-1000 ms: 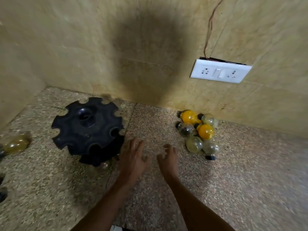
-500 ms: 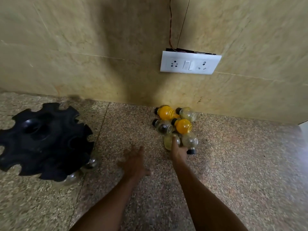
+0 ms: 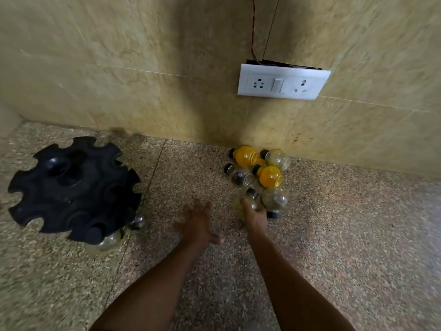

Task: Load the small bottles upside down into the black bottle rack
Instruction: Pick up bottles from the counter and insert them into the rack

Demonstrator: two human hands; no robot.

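1. At the centre right of the frame, a cluster of small bottles (image 3: 259, 177) is lying on the speckled stone floor (image 3: 346, 235), close against the foot of the wall (image 3: 119, 68).
2. Each bottle is showing a round, bulb-like body and a short neck with a black cap; two are bright yellow (image 3: 269, 176), the rest are clear with a faint tint and some dark specks inside.
3. The bottles are lying on their sides and touching one another, with most of the black caps pointing toward the left of the frame.
4. The right hand (image 3: 255, 215) is gripping one clear bottle (image 3: 250, 199) at the lower edge of the cluster, fingers curling round its body, its black cap pointing up and away from the palm.
5. The left hand (image 3: 198, 223) is hovering just left of the cluster with its fingers spread and holding nothing.
6. At the centre left of the frame, well apart from the cluster, the black bottle rack (image 3: 74, 187) is sitting on the floor; it is looking like a round, domed disc with notches cut all round its rim and a deep hollow near its top.
7. Under the rack's lower right edge, two clear round bottle bodies (image 3: 109, 241) are peeking out below the black plastic.
8. At the upper right of the frame, a white socket plate (image 3: 282, 82) is sitting on the wall, with a thin wire (image 3: 253, 27) running up from it.
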